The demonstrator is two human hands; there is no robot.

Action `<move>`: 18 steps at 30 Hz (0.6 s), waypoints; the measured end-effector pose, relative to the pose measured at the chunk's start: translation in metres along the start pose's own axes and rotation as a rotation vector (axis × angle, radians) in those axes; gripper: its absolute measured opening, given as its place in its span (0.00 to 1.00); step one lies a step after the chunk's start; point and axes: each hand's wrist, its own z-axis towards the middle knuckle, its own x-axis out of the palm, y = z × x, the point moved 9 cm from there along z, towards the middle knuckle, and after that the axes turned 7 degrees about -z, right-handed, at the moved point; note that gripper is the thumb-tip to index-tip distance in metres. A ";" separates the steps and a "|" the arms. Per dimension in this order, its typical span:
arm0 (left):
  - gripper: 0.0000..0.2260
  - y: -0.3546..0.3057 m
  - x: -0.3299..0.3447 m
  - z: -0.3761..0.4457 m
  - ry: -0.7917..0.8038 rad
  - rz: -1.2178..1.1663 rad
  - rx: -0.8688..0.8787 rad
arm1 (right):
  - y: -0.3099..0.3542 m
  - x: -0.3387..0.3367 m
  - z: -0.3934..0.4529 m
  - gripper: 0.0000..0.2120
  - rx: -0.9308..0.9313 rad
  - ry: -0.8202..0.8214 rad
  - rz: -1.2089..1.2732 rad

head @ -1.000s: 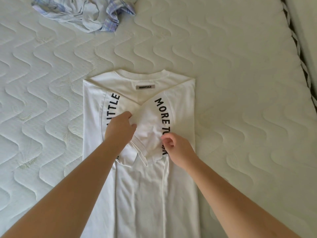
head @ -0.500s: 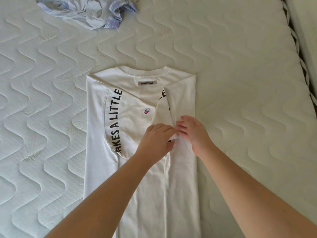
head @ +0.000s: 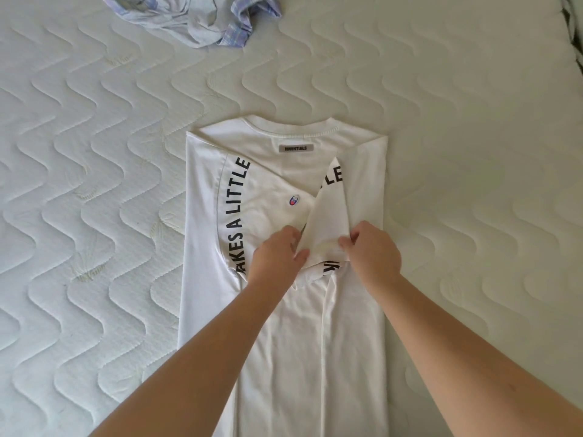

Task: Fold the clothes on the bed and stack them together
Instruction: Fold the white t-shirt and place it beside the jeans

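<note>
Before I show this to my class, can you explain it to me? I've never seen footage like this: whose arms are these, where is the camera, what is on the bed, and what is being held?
No machine here: a person wears a wide-angle camera on their head, looking forward and down at their own bare arms. A white T-shirt with black lettering lies flat on the quilted mattress, its sides already folded inward. The left hand and the right hand each pinch an edge of the folded-in sleeve at the shirt's middle. A crumpled checked garment, not yet folded, lies at the far edge.
</note>
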 end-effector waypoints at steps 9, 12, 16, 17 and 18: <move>0.08 0.031 -0.063 -0.009 -0.297 0.141 0.048 | 0.116 -0.013 0.008 0.18 -0.447 -0.220 -0.164; 0.12 0.048 -0.092 -0.010 -0.382 0.156 0.033 | 0.137 -0.004 0.018 0.15 -0.414 -0.245 -0.375; 0.15 0.080 -0.101 0.001 -0.243 0.160 -0.103 | 0.149 -0.015 0.024 0.07 -0.286 -0.255 -0.450; 0.15 0.085 -0.099 0.004 -0.188 0.155 -0.120 | 0.155 -0.016 0.021 0.06 -0.313 -0.244 -0.433; 0.17 0.086 -0.097 0.007 -0.144 0.170 -0.116 | 0.160 -0.016 0.017 0.05 -0.349 -0.222 -0.384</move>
